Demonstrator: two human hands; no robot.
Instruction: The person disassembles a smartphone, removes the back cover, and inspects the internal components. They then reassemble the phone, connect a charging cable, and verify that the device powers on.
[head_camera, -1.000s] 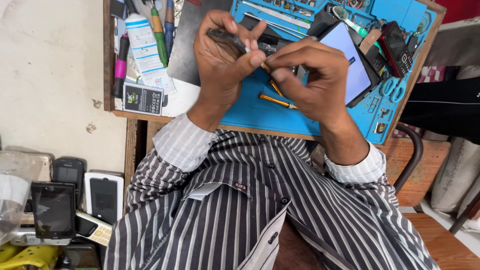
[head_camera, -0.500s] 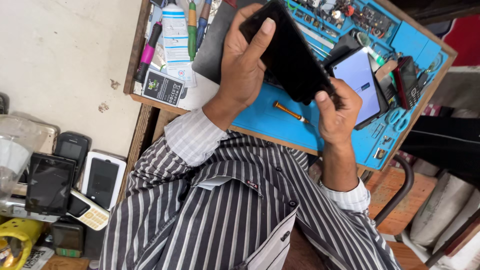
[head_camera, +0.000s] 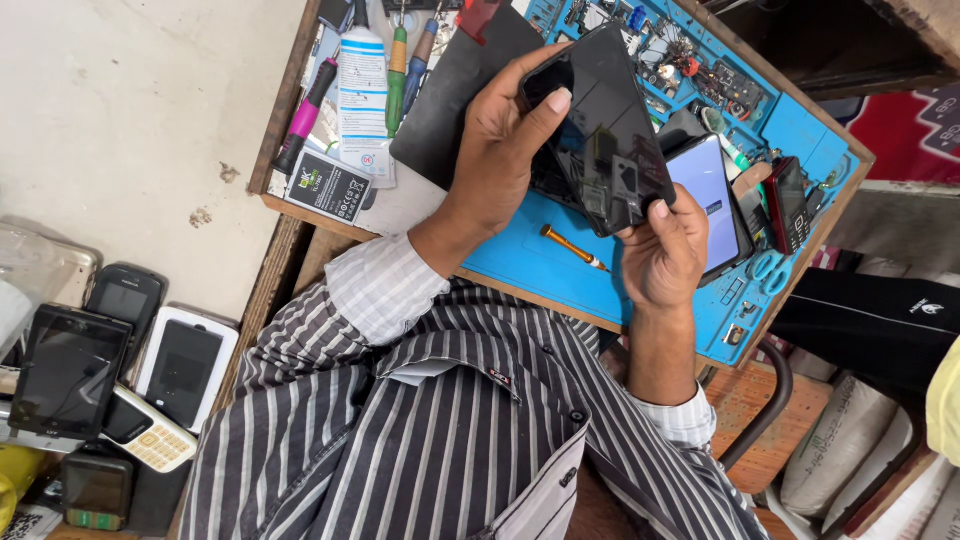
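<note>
Both my hands hold a black phone (head_camera: 600, 110) tilted above the blue repair mat (head_camera: 520, 262). My left hand (head_camera: 492, 165) grips its upper left side, thumb laid across the glossy dark face. My right hand (head_camera: 662, 252) pinches the lower right edge with thumb and fingers. Internal parts show through or reflect on the phone's lower half. Beneath it, a second phone with a lit pale screen (head_camera: 708, 190) lies on the mat. A small orange-handled screwdriver (head_camera: 570, 245) rests on the mat between my wrists.
On the wooden table's left part lie a black battery (head_camera: 328, 187), a white tube (head_camera: 365, 60), a pink-handled tool (head_camera: 305, 110) and a green screwdriver (head_camera: 397, 70). A dark red phone (head_camera: 790, 200) lies at the mat's right. Several old phones (head_camera: 70, 370) sit lower left.
The black phone went from held low and edge-on between my fingertips to raised with its broad face toward me. My right hand slid from its top down to its lower edge.
</note>
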